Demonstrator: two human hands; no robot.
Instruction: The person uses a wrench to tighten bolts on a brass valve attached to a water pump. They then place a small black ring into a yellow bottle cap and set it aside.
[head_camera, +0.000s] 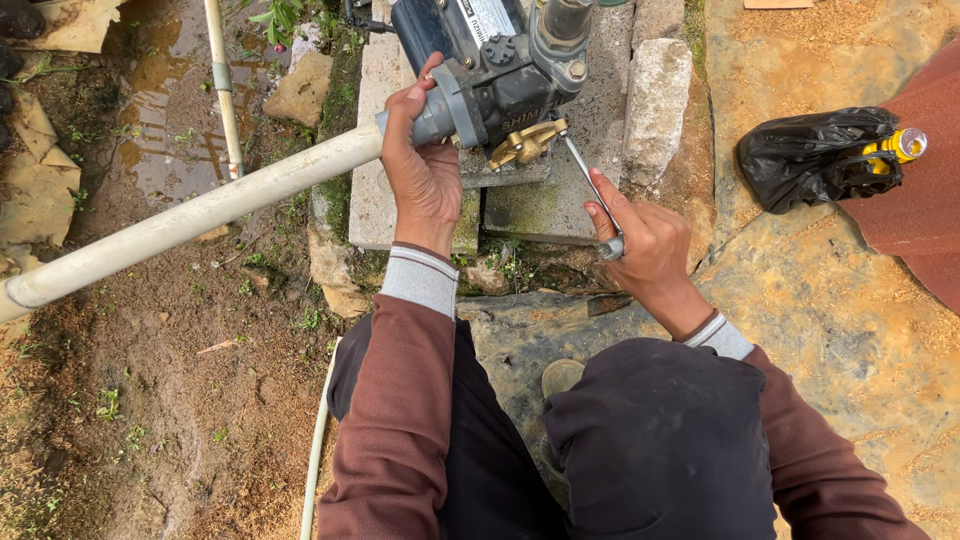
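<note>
— Where are your hands right now?

— My left hand (425, 170) is wrapped round the grey pipe fitting (440, 112) where the long white pipe (200, 215) meets the dark pump (500, 70). The fingers (400, 105) curl over the top of the joint and the thumb comes up on the pump side, so they are closed on it.

— And the other one?

— My right hand (645, 245) grips the lower end of a slim metal spanner (592, 190). The fingers are folded tight about the handle, with the forefinger laid along it. The spanner slants up to the left, and its head sits at the brass fitting (525, 145) under the pump body.

— What does the pump stand on?

— On a grey concrete slab (545, 200), greened with moss, with rough stone blocks (655, 95) just beside it on the right.

— Where does the white pipe run?

— Away to the left and down, over muddy ground (160, 400) and past a puddle (170, 110). A thinner pale pipe (222, 85) stands in that wet patch.

— Anything else nearby?

— A black plastic bag (815, 155) lies well apart on the right, and a yellow can (900, 145) pokes out of it. My knees (655, 440) in dark trousers fill the lower part of the view, and a thin hose (318, 450) runs along the ground by my left leg.
</note>
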